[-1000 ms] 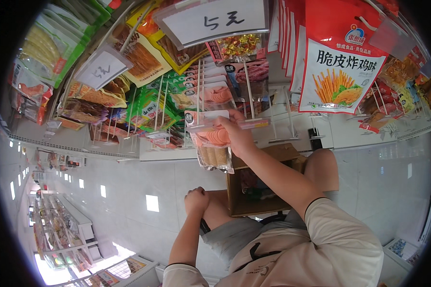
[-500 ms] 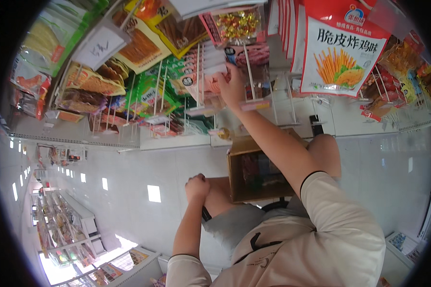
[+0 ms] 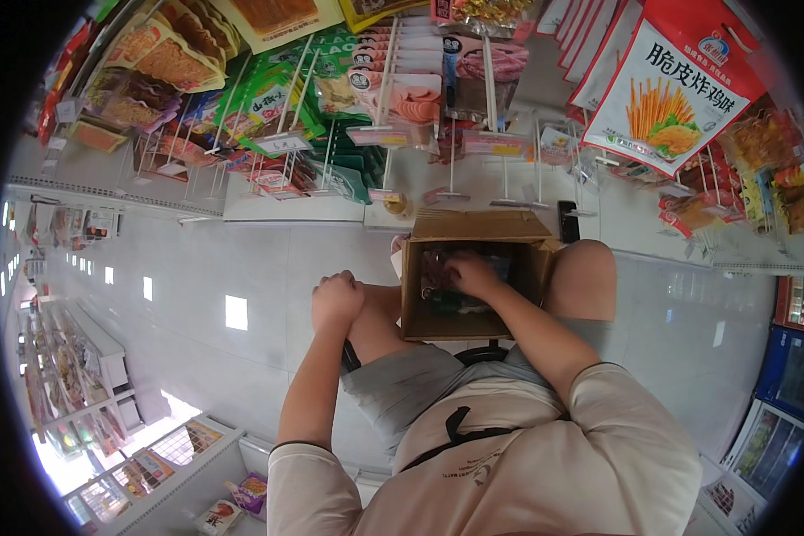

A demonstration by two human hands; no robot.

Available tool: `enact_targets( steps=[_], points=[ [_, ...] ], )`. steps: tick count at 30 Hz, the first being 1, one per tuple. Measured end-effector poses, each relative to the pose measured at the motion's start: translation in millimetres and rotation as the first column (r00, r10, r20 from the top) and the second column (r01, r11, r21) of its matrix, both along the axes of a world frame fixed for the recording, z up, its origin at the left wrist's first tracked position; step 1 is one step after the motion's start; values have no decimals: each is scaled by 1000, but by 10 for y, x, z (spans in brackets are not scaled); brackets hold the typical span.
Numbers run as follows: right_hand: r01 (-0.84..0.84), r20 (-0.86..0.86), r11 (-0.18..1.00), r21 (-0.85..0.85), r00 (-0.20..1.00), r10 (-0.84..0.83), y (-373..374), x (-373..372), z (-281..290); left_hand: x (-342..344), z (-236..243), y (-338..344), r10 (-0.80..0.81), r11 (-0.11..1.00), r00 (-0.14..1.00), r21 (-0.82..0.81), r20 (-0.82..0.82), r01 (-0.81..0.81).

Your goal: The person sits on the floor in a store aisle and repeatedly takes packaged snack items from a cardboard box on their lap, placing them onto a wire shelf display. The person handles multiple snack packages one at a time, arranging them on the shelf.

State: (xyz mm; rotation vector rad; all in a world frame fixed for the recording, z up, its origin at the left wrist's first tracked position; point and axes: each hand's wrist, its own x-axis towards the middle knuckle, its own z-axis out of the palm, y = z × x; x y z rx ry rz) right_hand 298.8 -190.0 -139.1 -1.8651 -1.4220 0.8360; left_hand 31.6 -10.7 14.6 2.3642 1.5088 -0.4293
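Observation:
My right hand (image 3: 471,272) is down inside an open cardboard box (image 3: 478,225), its fingers bent against a dark reddish packet (image 3: 435,268). Whatever lies between the fingertips is hidden. Other bagged goods, whitish and greenish, lie in the box around the hand. The box stands between my knees with its far flap folded outward. My left hand (image 3: 337,299) rests closed on my left knee, with nothing seen in it.
Hooks ahead carry pink sausage packets (image 3: 400,96), green bags (image 3: 272,103) and a large red-and-white snack bag (image 3: 668,94). Hook ends and price tags (image 3: 496,143) jut out above the box. A dark upright object (image 3: 567,221) stands right of the box.
My right hand has left the hanging pink packets and come down into the box. The view has shifted, and my left hand stays on the knee.

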Motion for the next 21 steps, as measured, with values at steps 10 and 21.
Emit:
enact_targets(
  steps=[10, 21],
  points=[
    [134, 452, 791, -597, 871, 194, -149, 466, -870, -20, 72, -1, 91, 995, 996, 31, 19, -92],
    [101, 602, 836, -540, 740, 300, -339, 567, -963, -83, 65, 18, 71, 996, 997, -42, -36, -73]
  ],
)
